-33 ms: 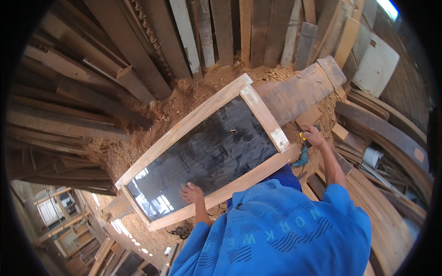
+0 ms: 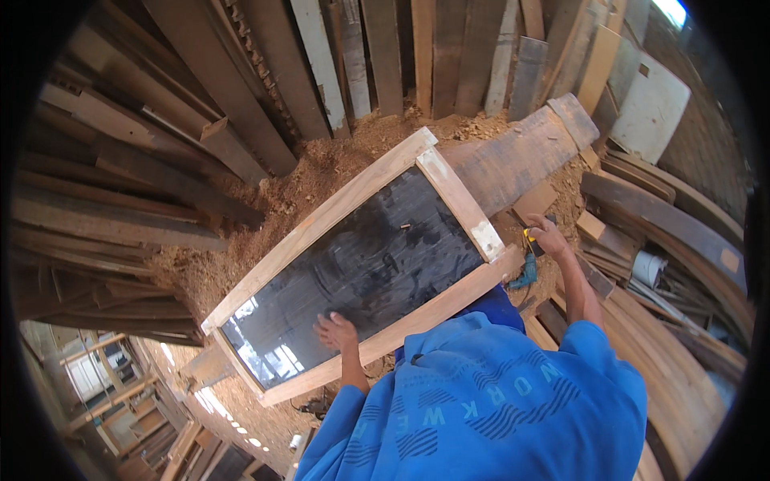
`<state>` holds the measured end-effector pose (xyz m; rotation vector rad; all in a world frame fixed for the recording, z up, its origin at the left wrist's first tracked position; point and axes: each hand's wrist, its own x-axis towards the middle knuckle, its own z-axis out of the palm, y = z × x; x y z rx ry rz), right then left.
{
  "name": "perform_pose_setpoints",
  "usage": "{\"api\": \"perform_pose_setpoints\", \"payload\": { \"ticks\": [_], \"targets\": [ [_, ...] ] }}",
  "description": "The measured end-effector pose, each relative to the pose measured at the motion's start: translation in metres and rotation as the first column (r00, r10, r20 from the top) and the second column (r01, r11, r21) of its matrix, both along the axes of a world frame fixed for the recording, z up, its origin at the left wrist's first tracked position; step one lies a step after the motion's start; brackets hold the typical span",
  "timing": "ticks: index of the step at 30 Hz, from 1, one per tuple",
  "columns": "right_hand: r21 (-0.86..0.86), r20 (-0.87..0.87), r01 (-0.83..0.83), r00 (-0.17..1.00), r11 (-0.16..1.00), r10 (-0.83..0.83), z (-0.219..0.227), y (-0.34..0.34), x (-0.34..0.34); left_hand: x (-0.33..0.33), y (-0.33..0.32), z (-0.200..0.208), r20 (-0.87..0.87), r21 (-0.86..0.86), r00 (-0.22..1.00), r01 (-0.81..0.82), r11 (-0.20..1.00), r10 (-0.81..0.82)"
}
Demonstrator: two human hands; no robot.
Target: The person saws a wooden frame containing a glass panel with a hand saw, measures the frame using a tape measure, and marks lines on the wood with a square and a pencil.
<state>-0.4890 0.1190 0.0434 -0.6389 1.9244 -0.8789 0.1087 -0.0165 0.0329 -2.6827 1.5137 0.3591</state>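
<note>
A wooden frame (image 2: pixel 453 301) surrounds a dark glossy panel (image 2: pixel 377 256) in front of me. My left hand (image 2: pixel 337 332), fingers spread, rests over the panel near the frame's near rail. Beyond the frame's right end, my right hand (image 2: pixel 547 236) is closed round a small yellow-and-black object (image 2: pixel 528 235), whose kind I cannot make out. Just below that hand a teal power tool (image 2: pixel 524 272) shows in part beside the frame's corner. On the panel lies a short, small light-coloured piece (image 2: pixel 405 226).
A wide board (image 2: pixel 521 160) extends from under the frame to the upper right, over sawdust (image 2: pixel 293 192). Many planks (image 2: pixel 385 56) lean at the back and left. Thick curved timbers (image 2: pixel 670 377) lie at the right near a white cylindrical container (image 2: pixel 646 268).
</note>
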Motion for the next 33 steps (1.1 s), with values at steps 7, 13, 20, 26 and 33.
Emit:
{"api": "perform_pose_setpoints", "payload": {
  "ticks": [7,13,20,26,33],
  "targets": [
    [0.187,0.225,0.579,0.761,0.794,-0.608,0.014,0.094,0.097,-0.029,-0.031,-0.005,-0.267,-0.077,0.861,0.429,0.9,-0.433],
    [0.375,0.233,0.644,0.63,0.666,-0.741,-0.002,0.152,0.215,-0.004,-0.039,-0.011,-0.236,-0.103,0.79,0.558,0.823,-0.565],
    [0.545,0.261,0.614,0.522,0.57,-0.812,-0.015,0.21,0.289,-0.019,-0.048,-0.001,-0.235,-0.048,0.758,0.616,0.786,-0.608],
    [0.525,0.257,0.673,0.459,0.521,-0.851,-0.009,0.242,0.31,-0.046,-0.06,-0.015,-0.199,-0.065,0.694,0.695,0.716,-0.691],
    [0.495,0.328,0.735,0.338,0.465,-0.882,0.002,0.264,0.325,-0.101,-0.056,-0.025,-0.205,-0.15,0.459,0.858,0.491,-0.864]
  ]
}}
